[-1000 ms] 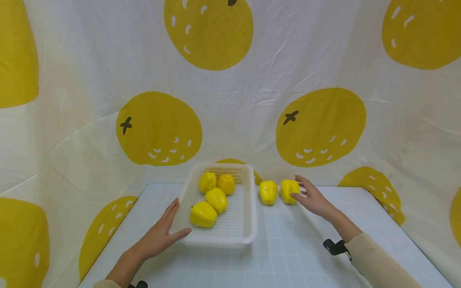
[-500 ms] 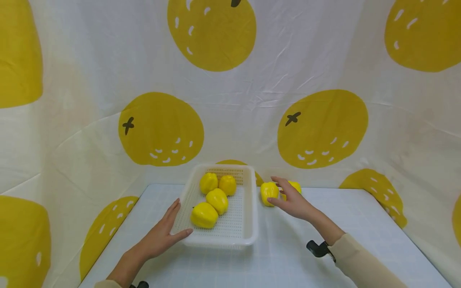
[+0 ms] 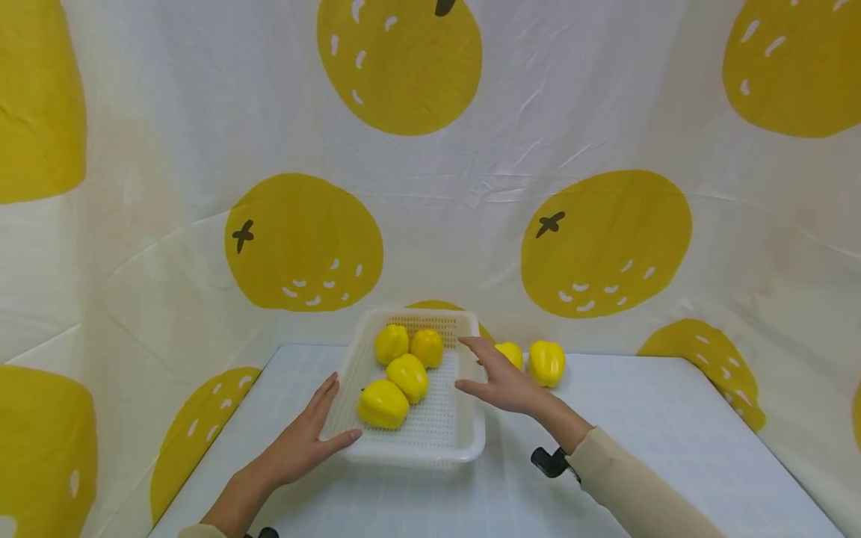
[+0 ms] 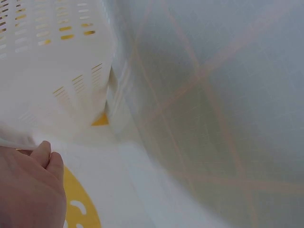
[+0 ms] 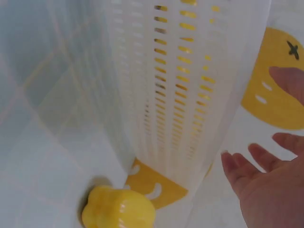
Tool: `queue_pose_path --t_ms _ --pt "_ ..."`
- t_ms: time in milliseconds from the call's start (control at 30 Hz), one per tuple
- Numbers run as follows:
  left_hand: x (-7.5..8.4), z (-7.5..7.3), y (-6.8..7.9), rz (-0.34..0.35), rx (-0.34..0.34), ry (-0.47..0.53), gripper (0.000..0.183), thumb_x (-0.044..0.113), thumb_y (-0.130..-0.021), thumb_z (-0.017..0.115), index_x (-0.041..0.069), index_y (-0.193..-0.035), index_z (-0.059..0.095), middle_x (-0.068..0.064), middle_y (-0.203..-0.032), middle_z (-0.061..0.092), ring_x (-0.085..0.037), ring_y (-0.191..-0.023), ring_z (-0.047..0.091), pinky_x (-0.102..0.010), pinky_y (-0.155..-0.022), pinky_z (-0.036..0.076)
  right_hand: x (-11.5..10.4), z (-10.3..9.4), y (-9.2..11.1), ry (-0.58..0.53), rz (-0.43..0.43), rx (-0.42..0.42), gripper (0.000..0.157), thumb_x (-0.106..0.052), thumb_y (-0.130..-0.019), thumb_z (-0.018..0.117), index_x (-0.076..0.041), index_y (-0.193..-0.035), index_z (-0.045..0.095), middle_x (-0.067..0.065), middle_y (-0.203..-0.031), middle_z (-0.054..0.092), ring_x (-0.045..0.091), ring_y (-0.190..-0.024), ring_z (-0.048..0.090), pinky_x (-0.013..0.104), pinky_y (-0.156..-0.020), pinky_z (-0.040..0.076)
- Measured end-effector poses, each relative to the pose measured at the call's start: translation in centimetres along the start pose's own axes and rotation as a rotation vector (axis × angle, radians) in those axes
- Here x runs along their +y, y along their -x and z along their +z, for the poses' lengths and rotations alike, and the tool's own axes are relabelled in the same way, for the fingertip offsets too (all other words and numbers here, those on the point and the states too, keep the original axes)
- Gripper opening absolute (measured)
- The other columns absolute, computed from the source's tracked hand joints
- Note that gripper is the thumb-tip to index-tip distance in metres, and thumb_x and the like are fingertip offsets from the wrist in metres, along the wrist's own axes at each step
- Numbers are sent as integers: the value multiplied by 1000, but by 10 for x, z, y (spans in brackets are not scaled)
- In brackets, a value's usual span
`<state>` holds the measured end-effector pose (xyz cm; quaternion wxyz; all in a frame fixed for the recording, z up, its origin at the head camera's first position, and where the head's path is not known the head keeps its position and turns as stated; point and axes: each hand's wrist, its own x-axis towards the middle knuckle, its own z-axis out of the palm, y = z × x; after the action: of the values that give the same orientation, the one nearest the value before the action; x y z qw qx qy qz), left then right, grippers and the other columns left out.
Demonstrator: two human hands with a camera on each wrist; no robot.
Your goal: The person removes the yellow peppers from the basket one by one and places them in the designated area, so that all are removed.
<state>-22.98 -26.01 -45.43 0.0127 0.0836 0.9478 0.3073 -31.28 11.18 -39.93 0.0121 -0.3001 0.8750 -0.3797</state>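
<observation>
A white perforated plastic basket [image 3: 424, 453] stands in the middle, with several yellow bell peppers [image 3: 406, 379] grouped inside toward its left. My left hand [image 3: 292, 444] holds the basket's near left corner, thumb over the rim and fingers along the outer side. My right hand [image 3: 507, 385] hovers at the basket's right rim, fingers and thumb spread with nothing between them. Behind that hand, a bell pepper [image 3: 510, 353] outside the basket is partly hidden. Another bell pepper [image 3: 547, 365] sits just right of it. One pepper [image 5: 118, 209] also shows beside the basket wall in the right wrist view.
The table [image 3: 646, 433] wears a pale blue checked cloth. A white curtain [image 3: 457, 194] printed with big yellow fruits hangs right behind the basket and along both sides.
My right hand has moved left from the rightmost pepper, past the other one, to the basket's right rim. It carries nothing. My left hand and the peppers have stayed put.
</observation>
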Motion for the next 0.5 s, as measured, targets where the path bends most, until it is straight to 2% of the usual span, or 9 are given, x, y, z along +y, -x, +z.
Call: queue_pose_path --t_ms 167,300,500 --pt "1 1 1 -10 -3 2 107 66 -92 63 13 -166 7 -7 -173 0 -39 -155 18 -69 -117 22 0 15 -15 12 -40 -46 77 -35 -96 73 -21 -160 33 4 -162 35 25 -142 43 51 -111 45" --pt "1 2 0 -9 -4 10 107 67 -91 63 14 -166 8 -6 -173 0 -39 -155 17 -69 -117 22 0 25 -25 21 -68 -74 77 -31 -95 74 -19 -160 33 6 -162 35 28 -143 42 52 -113 42" --pt "0 1 0 -12 0 3 107 67 -91 63 14 -166 8 -5 -173 0 -39 -155 17 -69 -117 21 4 38 -42 130 -83 -112 76 -29 -95 74 -16 -159 35 11 -163 32 30 -148 34 54 -118 35"
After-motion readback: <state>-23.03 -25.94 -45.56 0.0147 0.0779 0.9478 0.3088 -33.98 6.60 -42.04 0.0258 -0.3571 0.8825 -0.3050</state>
